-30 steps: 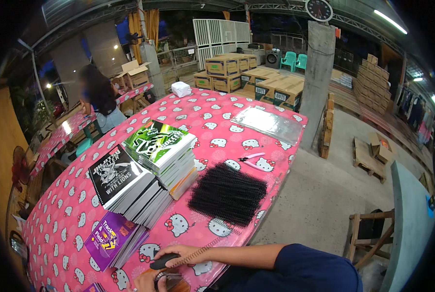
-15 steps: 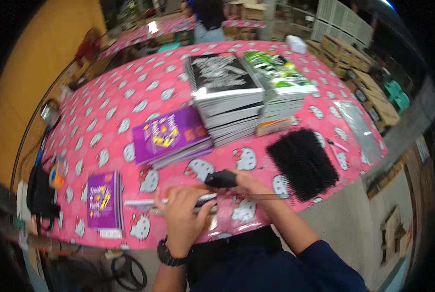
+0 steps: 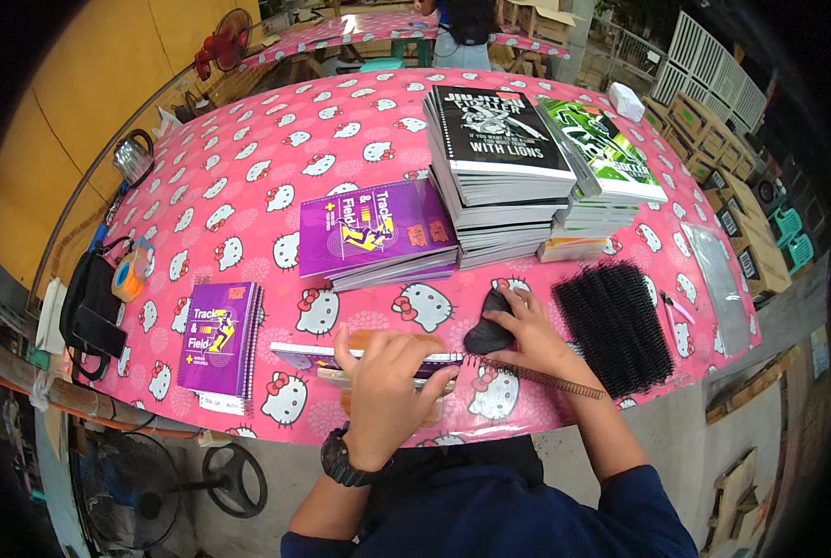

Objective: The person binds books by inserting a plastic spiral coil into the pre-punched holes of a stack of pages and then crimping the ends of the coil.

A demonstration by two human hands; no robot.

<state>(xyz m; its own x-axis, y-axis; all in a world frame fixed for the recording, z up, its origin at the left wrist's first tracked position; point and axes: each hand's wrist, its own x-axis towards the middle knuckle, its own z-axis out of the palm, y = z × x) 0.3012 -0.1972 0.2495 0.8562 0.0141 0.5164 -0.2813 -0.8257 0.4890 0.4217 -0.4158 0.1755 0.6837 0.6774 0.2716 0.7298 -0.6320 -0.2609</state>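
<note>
My left hand (image 3: pixel 392 391) is closed round a purple-covered notebook (image 3: pixel 294 352), which stands on its long side with the white page edges upward. A dark spiral binding coil (image 3: pixel 555 379) runs out from the notebook's right end and passes across my right wrist. My right hand (image 3: pixel 531 330) is on a black, cloth-like lump (image 3: pixel 491 321) on the table, fingers over its top and thumb along its near side; its exact kind is unclear. Beneath the notebook lies a brown wooden piece (image 3: pixel 378 338), mostly hidden by my left hand.
A heap of black coils (image 3: pixel 612 325) and pink-handled pliers (image 3: pixel 678 309) lie at the right. Beyond stand piles of purple (image 3: pixel 378 228), black (image 3: pixel 499 139) and green (image 3: pixel 606 153) notebooks. Smaller purple notebooks (image 3: pixel 218 339) and a black bag (image 3: pixel 90 312) are at the left.
My right hand has moved right and lowered the black lump onto the table. The coil now shows clearly at the notebook's right end. The view has shifted, and my left hand still grips the notebook.
</note>
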